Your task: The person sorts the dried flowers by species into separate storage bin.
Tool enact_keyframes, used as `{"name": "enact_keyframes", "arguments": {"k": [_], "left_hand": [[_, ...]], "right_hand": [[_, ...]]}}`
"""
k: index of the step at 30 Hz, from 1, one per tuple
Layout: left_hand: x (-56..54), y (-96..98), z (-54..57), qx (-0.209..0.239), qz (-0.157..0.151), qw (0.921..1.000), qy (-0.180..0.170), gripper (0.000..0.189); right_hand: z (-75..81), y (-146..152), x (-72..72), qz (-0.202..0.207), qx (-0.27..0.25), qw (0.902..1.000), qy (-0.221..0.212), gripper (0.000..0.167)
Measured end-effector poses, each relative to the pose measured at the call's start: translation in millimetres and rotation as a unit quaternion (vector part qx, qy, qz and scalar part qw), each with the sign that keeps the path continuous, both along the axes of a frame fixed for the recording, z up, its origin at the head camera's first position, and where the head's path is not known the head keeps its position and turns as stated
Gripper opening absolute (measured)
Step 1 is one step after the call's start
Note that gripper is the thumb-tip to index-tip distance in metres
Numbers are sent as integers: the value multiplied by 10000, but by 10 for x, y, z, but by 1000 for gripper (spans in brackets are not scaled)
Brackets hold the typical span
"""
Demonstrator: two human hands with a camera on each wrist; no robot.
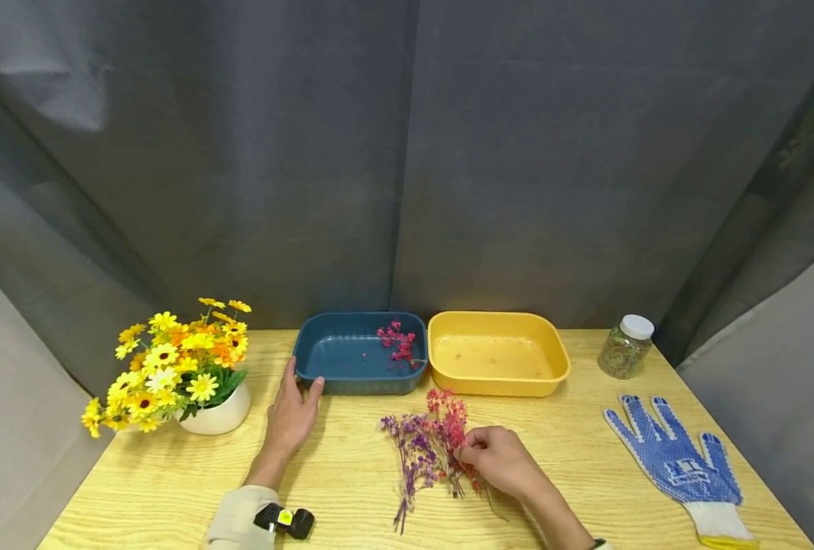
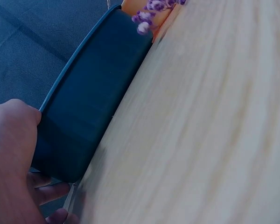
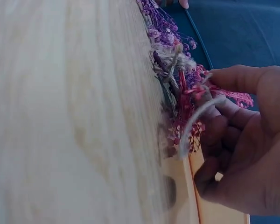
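Head view, left arm: reaches forward from the near edge in a pale sleeve [image 1: 238,523], black wrist device [image 1: 299,523] on the cuff side.
Head view, left hand [image 1: 293,416]: at the near left corner of the blue tray [image 1: 338,355], back of hand up; index along the left end, thumb apart on the near side, corner held between them.
Head view, right arm: comes in from the lower right, forearm slanting up and left.
Head view, right hand [image 1: 506,462]: back up, fingers bent, thumb and index pinching the red-pink flowers [image 1: 448,412].
Head view, flowers: red-pink ones on the table [image 1: 338,489] in front of the trays, up against the purple flowers [image 1: 416,443] to their left.
Head view, trays: blue one has a pink sprig [image 1: 401,347] at its right end; yellow tray [image 1: 496,386] just beside it.
Head view, sides: potted yellow flowers [image 1: 173,374] left; jar [image 1: 625,347] and blue glove [image 1: 685,462] right.
Left wrist view, left hand: thumb on the rim, other fingers low round the tray's end; gripping the corner.
Right wrist view, right hand: palm side shows, thumb and index tips close together at the red-pink flowers, remaining fingers curled in.
Right wrist view, strand: pale strand [image 3: 191,126] crosses before the fingers, blurred; can't tell what it is.
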State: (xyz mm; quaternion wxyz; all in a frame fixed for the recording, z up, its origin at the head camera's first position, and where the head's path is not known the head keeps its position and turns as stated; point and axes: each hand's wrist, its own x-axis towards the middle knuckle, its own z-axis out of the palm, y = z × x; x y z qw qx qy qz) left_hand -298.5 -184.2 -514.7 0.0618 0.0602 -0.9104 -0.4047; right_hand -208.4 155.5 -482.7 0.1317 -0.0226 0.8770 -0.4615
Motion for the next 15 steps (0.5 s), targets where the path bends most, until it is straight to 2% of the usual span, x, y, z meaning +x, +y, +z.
{"name": "enact_keyframes", "arguments": {"k": [7, 11, 15], "left_hand": [[-6, -9, 10, -122, 10, 9999, 89, 76], [-7, -9, 7, -118, 10, 9999, 91, 76], [-6, -9, 2, -102, 8, 9999, 52, 76]], "right_hand": [[30, 27, -26, -146, -792, 9967, -70, 14], [15, 57, -42, -186, -1119, 9935, -115, 30], [7, 107, -53, -19, -1683, 9849, -410, 39]]}}
